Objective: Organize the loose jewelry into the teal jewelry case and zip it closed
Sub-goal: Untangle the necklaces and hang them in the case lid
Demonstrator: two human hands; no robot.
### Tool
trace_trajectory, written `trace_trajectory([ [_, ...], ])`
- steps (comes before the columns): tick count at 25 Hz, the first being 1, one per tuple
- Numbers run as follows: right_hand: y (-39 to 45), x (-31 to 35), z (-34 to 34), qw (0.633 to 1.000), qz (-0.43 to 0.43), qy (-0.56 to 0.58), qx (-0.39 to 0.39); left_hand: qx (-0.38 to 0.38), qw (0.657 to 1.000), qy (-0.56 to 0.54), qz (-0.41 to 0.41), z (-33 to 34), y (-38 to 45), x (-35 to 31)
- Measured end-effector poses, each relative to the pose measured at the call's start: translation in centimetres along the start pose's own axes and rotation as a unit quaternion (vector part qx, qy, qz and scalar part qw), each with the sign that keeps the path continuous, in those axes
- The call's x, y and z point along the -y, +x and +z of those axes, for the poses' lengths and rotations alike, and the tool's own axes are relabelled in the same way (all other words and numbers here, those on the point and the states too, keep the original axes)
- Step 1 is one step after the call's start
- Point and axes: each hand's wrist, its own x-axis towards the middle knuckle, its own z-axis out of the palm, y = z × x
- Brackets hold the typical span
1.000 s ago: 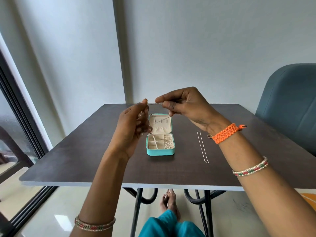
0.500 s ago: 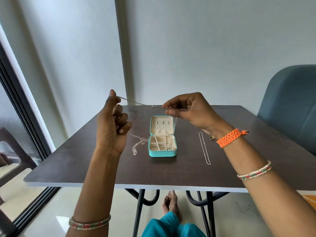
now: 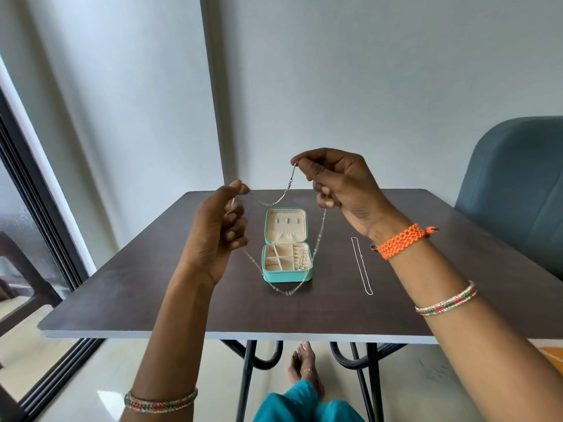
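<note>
The teal jewelry case (image 3: 286,276) lies open on the dark table (image 3: 158,293), lid tipped back, cream compartments showing. Some jewelry sits in its right compartment. I hold a thin silver chain necklace (image 3: 288,292) up in the air above the case. My left hand (image 3: 217,226) pinches one part of it and my right hand (image 3: 338,187) pinches the clasp end higher up. The chain sags between the hands and hangs in a long loop down past the case's front edge. A second thin chain (image 3: 361,266) lies stretched out on the table right of the case.
A blue-grey upholstered chair (image 3: 515,190) stands at the table's right side. A dark-framed glass door (image 3: 33,214) runs along the left. The wall is close behind the table's far edge. My feet show under the table.
Both hands have spread the chain out and lifted it. The right hand rose; the necklace, bunched near the left hand before, now hangs in a long open loop in front of the case.
</note>
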Motion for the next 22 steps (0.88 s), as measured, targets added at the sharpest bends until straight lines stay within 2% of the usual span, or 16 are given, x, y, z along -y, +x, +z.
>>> trace_trajectory([
  [3, -0.2, 0.6, 0.9, 0.995, -0.024, -0.099, 0.013, 0.074, 0.990, 0.116, 0.010, 0.8, 0.4, 0.1],
  [6, -0.4, 0.8, 1.6, 0.985, -0.050, -0.164, -0.007, 0.126, 0.965, 0.221, 0.068, 2.3, 0.2, 0.0],
  [9, -0.4, 0.0, 1.1, 0.977, -0.053, -0.203, -0.047, 0.074, 0.961, 0.226, 0.142, 3.2, 0.8, -0.6],
  [10, -0.5, -0.3, 0.7, 0.975, -0.043, -0.213, -0.055, 0.046, 0.949, 0.262, 0.169, 3.1, 1.4, -0.8],
  [13, -1.2, -1.1, -0.7, 0.973, 0.018, -0.222, -0.055, -0.037, 0.861, 0.453, 0.227, 2.2, 3.0, -1.4],
  [14, -1.5, -1.3, -1.1, 0.973, 0.045, -0.223, -0.047, -0.044, 0.859, 0.458, 0.224, 2.0, 3.2, -1.6],
  [15, -1.8, -1.3, -1.4, 0.972, 0.074, -0.220, -0.034, -0.029, 0.875, 0.431, 0.218, 2.0, 3.3, -1.7],
  [17, -2.1, -1.1, -1.5, 0.976, 0.116, -0.185, 0.009, 0.032, 0.900, 0.385, 0.202, 2.8, 3.3, -1.7],
  [18, -2.2, -0.8, -1.3, 0.980, 0.123, -0.151, 0.032, 0.062, 0.899, 0.384, 0.199, 3.4, 3.3, -1.7],
  [20, -1.9, -0.3, -0.7, 0.987, 0.093, -0.118, 0.057, 0.099, 0.894, 0.386, 0.202, 4.5, 3.6, -1.6],
  [22, -1.4, 0.3, -0.4, 0.986, 0.027, -0.162, 0.024, 0.109, 0.907, 0.355, 0.198, 5.2, 3.9, -1.8],
])
